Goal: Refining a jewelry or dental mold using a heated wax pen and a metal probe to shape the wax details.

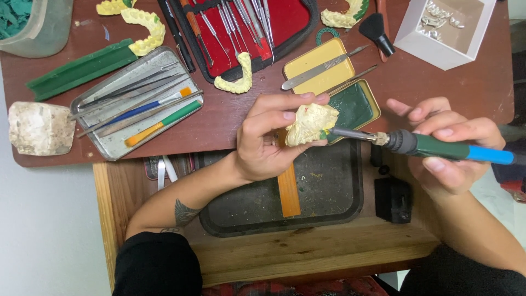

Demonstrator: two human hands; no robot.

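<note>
The left hand [266, 145] pinches a pale yellow dental cast [310, 124] between thumb and fingers, holding it above the front edge of the counter [466, 82], just before an open tin [350, 104] of green wax. The right hand [446, 151] is closed around the green-and-blue handle of an electric heated tool [422, 145] (index finger extended clear of the grip), whose metal tip touches the right side of the cast. A dark tray [329, 192] with an orange strip [289, 192] lies below both hands. A metal instrument tray [137, 104] sits at the left; a red-lined instrument case [279, 22] sits behind.
</note>
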